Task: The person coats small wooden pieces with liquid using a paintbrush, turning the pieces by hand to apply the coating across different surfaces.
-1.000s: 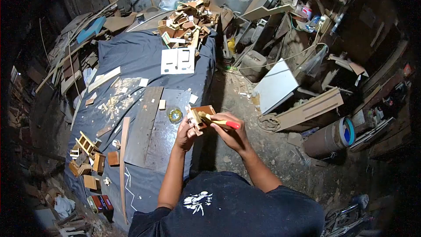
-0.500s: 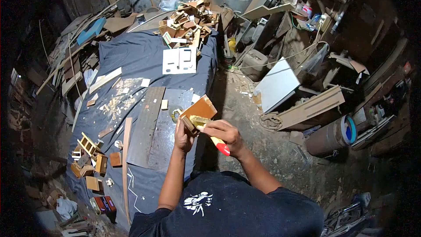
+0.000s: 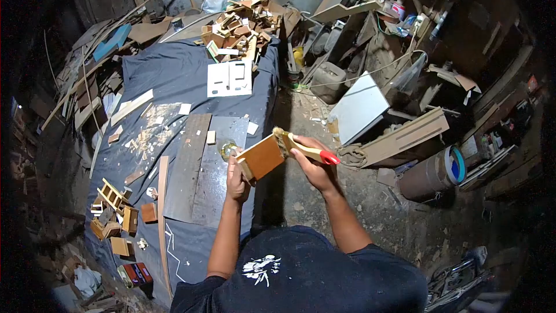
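Observation:
My left hand [image 3: 236, 182] grips an orange-brown wooden piece [image 3: 263, 159] by its left end, tilted above the table's edge. A paintbrush [image 3: 313, 153] with a pale handle and red tip is held in my right hand [image 3: 314, 172]. Its bristles are at the far right end of the piece and appear to touch it. Just behind my left hand, a small glass jar [image 3: 227, 149] stands on a grey sheet [image 3: 215, 185], partly hidden by the fingers. A little wooden block [image 3: 211, 137] lies near the jar.
On the dark cloth-covered table [image 3: 168, 69] are a heap of small wooden pieces [image 3: 240, 29], white panels [image 3: 230, 79], wood chips [image 3: 156, 130] and small wooden items [image 3: 113, 211]. A white board [image 3: 360, 110] and a drum [image 3: 425, 177] stand right.
The brush has moved from the near left end of the wooden piece to its far right end. My left hand has turned the piece so its broad orange face shows more.

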Tool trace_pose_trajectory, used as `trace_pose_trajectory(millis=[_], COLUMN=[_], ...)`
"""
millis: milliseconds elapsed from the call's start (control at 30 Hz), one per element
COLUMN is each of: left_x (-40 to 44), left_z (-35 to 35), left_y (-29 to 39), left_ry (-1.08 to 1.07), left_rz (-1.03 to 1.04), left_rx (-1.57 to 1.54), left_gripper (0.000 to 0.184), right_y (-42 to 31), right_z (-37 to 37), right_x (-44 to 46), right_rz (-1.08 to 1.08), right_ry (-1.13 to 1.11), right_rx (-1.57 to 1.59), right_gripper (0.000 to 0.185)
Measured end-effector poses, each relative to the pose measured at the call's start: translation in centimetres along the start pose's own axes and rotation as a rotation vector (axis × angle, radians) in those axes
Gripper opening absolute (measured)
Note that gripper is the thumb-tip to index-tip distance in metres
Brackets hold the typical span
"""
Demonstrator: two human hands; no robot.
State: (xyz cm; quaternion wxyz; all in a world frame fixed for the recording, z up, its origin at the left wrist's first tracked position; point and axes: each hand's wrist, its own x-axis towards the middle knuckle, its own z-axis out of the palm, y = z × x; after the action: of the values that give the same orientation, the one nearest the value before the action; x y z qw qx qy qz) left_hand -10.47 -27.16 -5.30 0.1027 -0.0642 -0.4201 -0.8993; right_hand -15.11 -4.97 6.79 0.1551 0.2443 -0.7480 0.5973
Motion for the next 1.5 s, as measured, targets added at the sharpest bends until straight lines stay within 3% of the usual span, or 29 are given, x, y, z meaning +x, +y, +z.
trace_pose_trajectory(millis=[100, 167, 200, 300, 467, 533, 633, 667, 800, 900, 1000, 1067, 1100, 1167, 1200, 1300, 1333, 1433, 1500], left_x=[0.1, 0.3, 0.4, 0.3, 0.2, 0.4, 0.3, 0.1, -0.2, 0.1, 0.1, -0.1, 0.0, 0.3, 0.2, -0.2, -0.3, -0.5, -0.5], left_z=[1.0, 0.3, -0.1, 0.0, 0.0, -0.3, -0.4, 0.1, -0.2, 0.1, 0.5, 0.1, 0.0, -0.3, -0.4, 0.1, 0.3, 0.2, -0.1], left_y=[-0.8, -0.1, 0.3, 0.9, 0.3, 0.9, 1.1, 1.4, 0.3, 1.5, 1.7, 1.5, 1.4, 1.3, 1.4, 2.0, 2.1, 1.9, 1.5], left_ry=[0.111, 0.090, 0.067, 0.039, 0.031, 0.036, 0.051, 0.061, 0.028, 0.053, 0.092, 0.071, 0.043, -0.013, 0.001, 0.029, 0.058, 0.023, 0.078], left_rz=[0.069, 0.082, 0.091, 0.080, 0.073, 0.073, 0.077, 0.045, 0.061, 0.051, 0.028, 0.011, 0.026, 0.059, 0.054, 0.047, 0.030, 0.055, 0.046], left_rx=[-0.020, -0.017, -0.015, -0.012, -0.029, -0.036, -0.048, -0.085, -0.115, -0.118, -0.113, -0.112, -0.097, -0.067, -0.046, -0.103, -0.145, -0.158, -0.194], left_gripper=[0.038, 0.039, 0.039, 0.038, 0.039, 0.041, 0.042, 0.041, 0.039, 0.038, 0.036, 0.035, 0.036, 0.037, 0.038, 0.040, 0.040, 0.040, 0.040], right_y=[0.3, 0.6, 0.5, 1.2, 0.4, -0.1, -1.1, -0.5, 0.7, -1.6, -1.3, -1.4, -0.5, -0.4, -2.0, -1.8, -1.6, -2.3, -2.7], right_z=[0.6, 0.8, 0.3, -0.1, 1.2, 0.5, -0.1, 0.7, 1.6, -0.2, 0.0, 1.6, 1.7, 1.3, -0.4, -0.6, 0.0, 0.6, -0.2], right_x=[-0.1, -0.5, -0.7, -0.3, 0.2, -0.2, 0.3, 0.6, 0.6, 1.1, 1.2, 1.4, 1.2, 1.5, 1.4, 1.5, 1.6, 1.1, 0.6], right_rz=[-0.011, 0.023, 0.155, 0.140, 0.114, 0.159, 0.147, 0.167, 0.120, 0.144, 0.210, 0.124, 0.124, 0.058, 0.134, 0.176, 0.115, 0.106, 0.257], right_ry=[0.038, -0.080, -0.191, -0.200, 0.061, -0.181, -0.184, -0.089, 0.137, -0.160, -0.214, 0.098, 0.096, -0.037, -0.235, -0.219, -0.087, -0.020, -0.239], right_rx=[0.001, -0.001, 0.013, -0.005, 0.148, -0.050, -0.072, 0.129, 0.286, -0.151, -0.132, 0.245, 0.246, 0.091, -0.178, -0.098, -0.024, 0.083, -0.014], right_gripper=[0.026, 0.026, 0.025, 0.026, 0.023, 0.022, 0.022, 0.022, 0.022, 0.020, 0.020, 0.022, 0.022, 0.021, 0.022, 0.023, 0.023, 0.023, 0.025])
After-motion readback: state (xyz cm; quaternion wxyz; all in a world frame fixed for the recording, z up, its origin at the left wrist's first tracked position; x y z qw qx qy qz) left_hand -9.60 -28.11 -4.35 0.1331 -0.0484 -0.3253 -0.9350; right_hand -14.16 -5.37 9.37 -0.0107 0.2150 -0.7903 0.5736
